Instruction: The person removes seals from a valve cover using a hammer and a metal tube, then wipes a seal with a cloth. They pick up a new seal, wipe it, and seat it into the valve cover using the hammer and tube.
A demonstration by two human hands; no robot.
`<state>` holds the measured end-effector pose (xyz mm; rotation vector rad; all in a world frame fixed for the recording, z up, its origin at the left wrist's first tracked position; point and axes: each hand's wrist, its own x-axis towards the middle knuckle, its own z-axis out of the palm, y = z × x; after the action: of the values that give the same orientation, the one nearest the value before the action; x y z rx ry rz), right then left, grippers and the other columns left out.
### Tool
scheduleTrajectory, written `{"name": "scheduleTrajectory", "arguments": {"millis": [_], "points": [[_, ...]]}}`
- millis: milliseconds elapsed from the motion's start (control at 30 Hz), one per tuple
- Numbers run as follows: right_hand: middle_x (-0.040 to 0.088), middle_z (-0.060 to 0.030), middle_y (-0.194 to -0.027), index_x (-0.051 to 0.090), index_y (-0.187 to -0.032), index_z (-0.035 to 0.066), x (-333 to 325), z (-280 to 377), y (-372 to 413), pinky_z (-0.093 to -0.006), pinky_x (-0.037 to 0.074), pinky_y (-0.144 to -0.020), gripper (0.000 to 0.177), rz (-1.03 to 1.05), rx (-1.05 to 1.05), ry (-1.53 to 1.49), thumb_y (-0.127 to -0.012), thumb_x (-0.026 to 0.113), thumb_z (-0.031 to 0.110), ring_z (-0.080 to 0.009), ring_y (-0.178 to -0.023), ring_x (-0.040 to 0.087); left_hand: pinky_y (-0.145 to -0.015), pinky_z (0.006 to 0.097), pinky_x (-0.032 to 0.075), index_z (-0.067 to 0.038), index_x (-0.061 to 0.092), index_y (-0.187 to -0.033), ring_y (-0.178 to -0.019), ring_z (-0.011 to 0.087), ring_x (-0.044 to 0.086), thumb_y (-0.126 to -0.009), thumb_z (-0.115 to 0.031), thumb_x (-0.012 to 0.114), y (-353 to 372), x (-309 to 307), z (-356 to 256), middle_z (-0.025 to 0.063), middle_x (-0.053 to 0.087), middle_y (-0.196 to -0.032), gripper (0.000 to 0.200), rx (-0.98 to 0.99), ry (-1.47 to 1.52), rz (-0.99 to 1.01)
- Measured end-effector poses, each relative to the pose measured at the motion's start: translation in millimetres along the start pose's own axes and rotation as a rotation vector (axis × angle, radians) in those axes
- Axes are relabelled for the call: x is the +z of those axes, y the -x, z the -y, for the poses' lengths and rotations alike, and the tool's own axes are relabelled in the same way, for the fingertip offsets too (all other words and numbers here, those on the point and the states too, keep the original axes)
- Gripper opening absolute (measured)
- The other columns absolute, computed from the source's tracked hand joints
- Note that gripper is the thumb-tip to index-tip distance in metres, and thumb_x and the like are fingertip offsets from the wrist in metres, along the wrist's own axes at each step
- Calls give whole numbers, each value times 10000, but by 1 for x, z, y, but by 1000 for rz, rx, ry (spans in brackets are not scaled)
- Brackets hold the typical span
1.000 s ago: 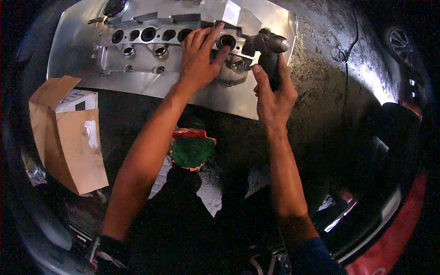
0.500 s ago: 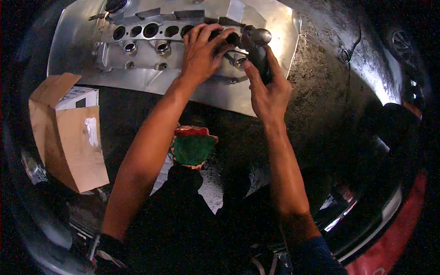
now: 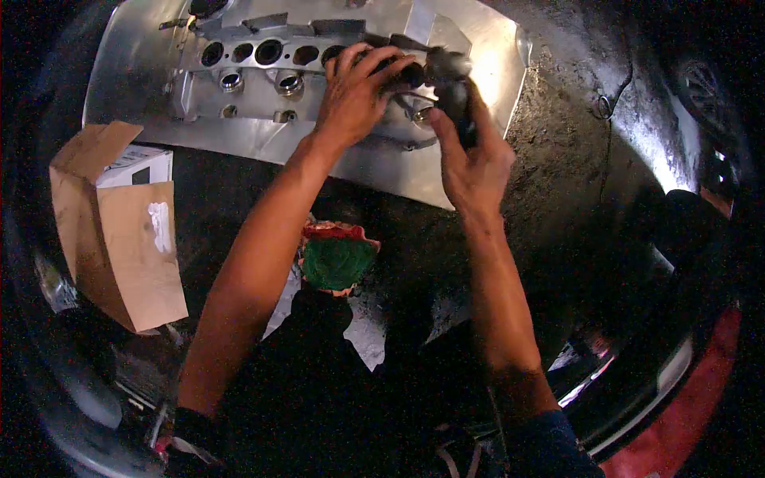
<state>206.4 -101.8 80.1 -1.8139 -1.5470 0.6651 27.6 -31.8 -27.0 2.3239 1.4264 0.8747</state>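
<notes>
A grey metal engine part, which looks like a cylinder head (image 3: 239, 80), has a row of dark round ports and lies on a shiny metal sheet (image 3: 135, 64). My right hand (image 3: 476, 163) is wrapped around the dark body of a hand-held power tool (image 3: 454, 99), thumb on the near side. The tool's rounded rear end is blurred, and its narrow front points left. Bent over the ports, my left hand (image 3: 355, 95) has its thumb and fingers around the tool's front. The tool's tip is hidden behind these fingers.
An open cardboard box (image 3: 139, 247) with a white printed carton (image 3: 137, 166) inside stands at the left. A green and red cloth-like thing (image 3: 339, 259) lies below the sheet's near edge. Dark stained ground (image 3: 558, 175) spreads to the right, with a thin cable (image 3: 607, 103) on it.
The tool's rear end has tilted a little and is now blurred. Both hands keep their grip, and the whole view has shifted slightly.
</notes>
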Motion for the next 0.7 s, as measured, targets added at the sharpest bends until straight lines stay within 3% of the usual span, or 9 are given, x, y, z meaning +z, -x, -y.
{"name": "scheduleTrajectory", "arguments": {"millis": [167, 200, 300, 433, 467, 567, 600, 700], "points": [[725, -262, -1181, 542, -1499, 66, 7, -10, 14, -439, 591, -865, 630, -140, -179, -58, -939, 772, 244, -372, -1020, 752, -1156, 537, 315, -280, 615, -1441, -1348, 348, 447, -830, -86, 695, -1, 2, -2, -30, 557, -1471, 646, -1, 5, -2], [734, -262, -1135, 535, -1504, 66, 14, -21, 11, -453, 591, -847, 633, 11, -27, 21, -943, 768, 246, -386, -989, 753, -1155, 539, 322, -270, 609, -1444, -1339, 349, 455, -839, -73, 678, 1, -1, 0, -31, 558, -1472, 640, 4, 9, 23], [755, -236, -1044, 532, -1508, 73, 0, 0, 0, -451, 593, -814, 638, 79, 43, 54, -945, 771, 254, -369, -928, 765, -1152, 540, 328, -276, 604, -1449, -1338, 354, 457, -838, -55, 660, 2, 6, 3, -31, 553, -1479, 652, 6, -5, 12], [757, -232, -1031, 547, -1487, 32, -12, 19, 3, -413, 599, -782, 649, -128, -62, -152, -926, 800, 238, -321, -897, 774, -1132, 529, 346, -275, 625, -1425, -1316, 335, 474, -914, -184, 702, 2, 5, -3, -38, 584, -1438, 524, 5, 7, -22], [756, -235, -1039, 552, -1480, 25, -12, 17, 6, -417, 599, -794, 643, -124, -65, -147, -924, 802, 230, -333, -905, 772, -1121, 526, 352, -280, 631, -1417, -1304, 326, 481, -929, -259, 717, -1, 3, -4, -43, 596, -1422, 495, 1, 18, -29], [749, -253, -1078, 559, -1466, 15, 9, -19, 10, -433, 594, -841, 621, -137, -219, -16, -933, 789, 236, -367, -958, 764, -1118, 521, 349, -287, 635, -1414, -1304, 325, 482, -921, -249, 722, 1, 10, 1, -41, 596, -1420, 502, 16, 36, -77], [743, -263, -1110, 560, -1463, 13, 9, -15, 8, -443, 586, -872, 612, 58, -4, 2, -945, 775, 257, -385, -1008, 754, -1116, 518, 348, -287, 635, -1416, -1303, 324, 482, -920, -252, 724, 0, 7, 0, -41, 595, -1420, 505, 14, 27, -55], [745, -257, -1123, 553, -1476, 20, 0, -5, 5, -434, 590, -860, 624, 9, -2, 15, -952, 772, 278, -342, -1010, 763, -1114, 509, 341, -287, 635, -1423, -1305, 323, 479, -919, -259, 729, -1, 4, 1, -42, 589, -1422, 514, 17, -5, -21]]}}
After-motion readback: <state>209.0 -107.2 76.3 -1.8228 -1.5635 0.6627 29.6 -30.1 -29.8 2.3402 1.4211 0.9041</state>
